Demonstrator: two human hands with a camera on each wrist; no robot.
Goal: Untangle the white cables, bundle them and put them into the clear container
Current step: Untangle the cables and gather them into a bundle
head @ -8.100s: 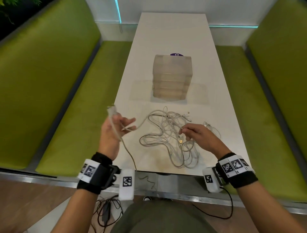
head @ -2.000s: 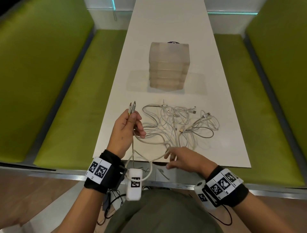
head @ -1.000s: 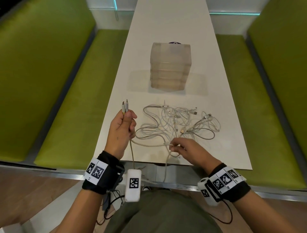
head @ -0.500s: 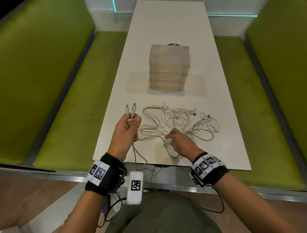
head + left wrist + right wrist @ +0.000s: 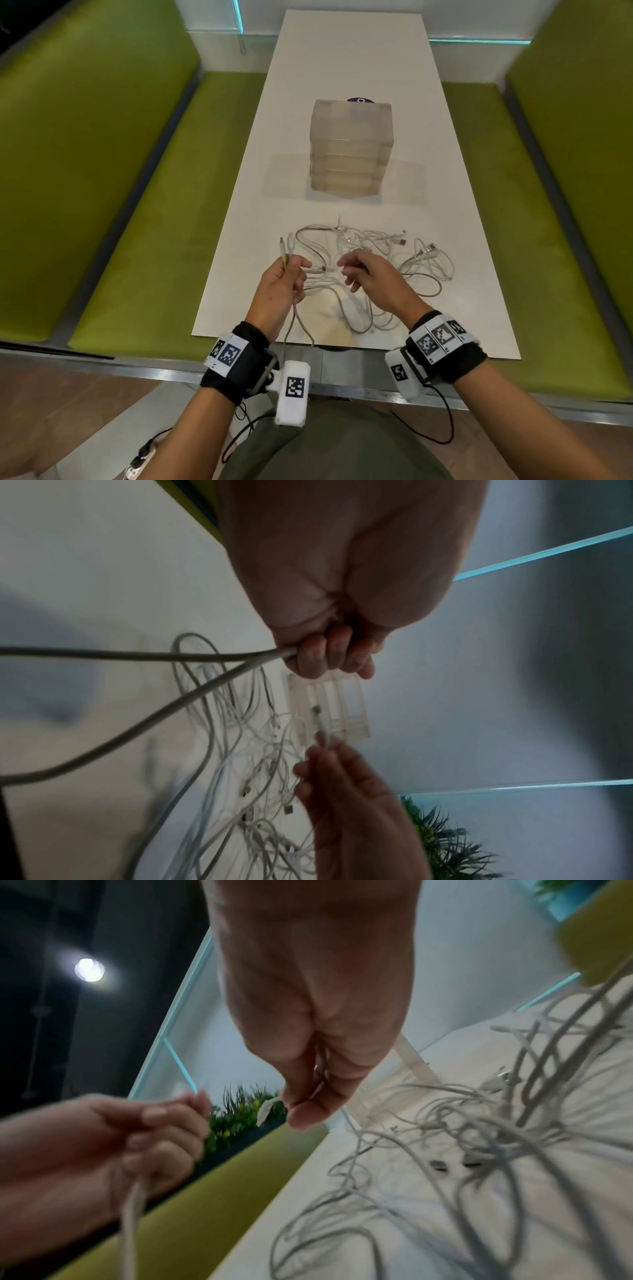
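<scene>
White cables (image 5: 373,270) lie in one messy pile on the near end of the table (image 5: 352,68), at about 6 o'clock from the clear container (image 5: 351,147). You cannot count the cables in the pile, because they cross over each other.

Your left hand (image 5: 282,291) is closed around one cable folded in two. Its two plug ends (image 5: 286,245) stick up side by side above your fist, and two strands hang down past your wrist, off the table edge. Your right hand (image 5: 371,277) pinches another plug end between thumb and fingertips, just beside your left hand at its 3 o'clock. Both hands are lifted a little over the pile.

One clear container stands in the middle of the table, well apart from the pile, at 12 o'clock from your hands. It looks like four stacked layers. A small purple thing (image 5: 359,100) peeks out behind it.

One green bench (image 5: 102,188) runs along the left of the long white table, and one more green bench (image 5: 565,205) runs along the right. At the far end is a pale wall with thin blue lights (image 5: 479,41).
</scene>
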